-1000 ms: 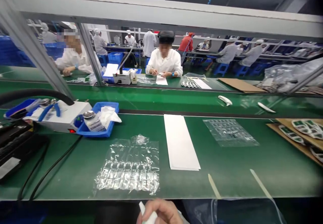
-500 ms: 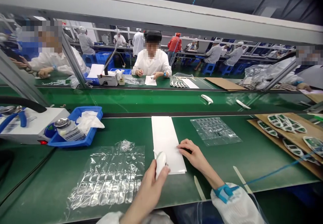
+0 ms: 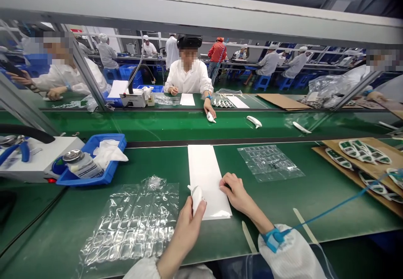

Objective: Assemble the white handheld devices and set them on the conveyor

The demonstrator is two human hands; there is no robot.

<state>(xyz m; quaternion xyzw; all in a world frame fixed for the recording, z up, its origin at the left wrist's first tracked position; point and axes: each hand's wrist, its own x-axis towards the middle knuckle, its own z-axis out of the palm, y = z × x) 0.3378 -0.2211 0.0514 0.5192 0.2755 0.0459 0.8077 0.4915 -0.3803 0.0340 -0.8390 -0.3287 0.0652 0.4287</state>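
My left hand [image 3: 186, 224] is wrapped round a white handheld device [image 3: 197, 197], rounded and smooth with a small pointed tip, shaped like an ear thermometer. It is held tilted over the lower left part of a long white sheet [image 3: 204, 165] on the green bench. At the right edge of that sheet is my right hand [image 3: 236, 191], its fingers curled and drawn together. Whatever its fingertips may pinch is hidden or too small to name. A blue band with a cord circles my right wrist. Left of the sheet lies a clear plastic tray [image 3: 132, 224] with rows of pockets.
A blue bin [image 3: 107, 174] holds a bottle and tissues beside a white box-shaped unit [image 3: 40, 161]. A clear bag [image 3: 270, 161] lies right of the sheet; cardboard with circuit boards [image 3: 362, 151] is far right. White devices [image 3: 253, 122] rest on the belt; a co-worker's hand [image 3: 210, 113] touches one.
My left hand and the device have shifted slightly left. My right fingers have curled closer together at the sheet's edge. The co-worker opposite has reached forward and set a white device on the belt.
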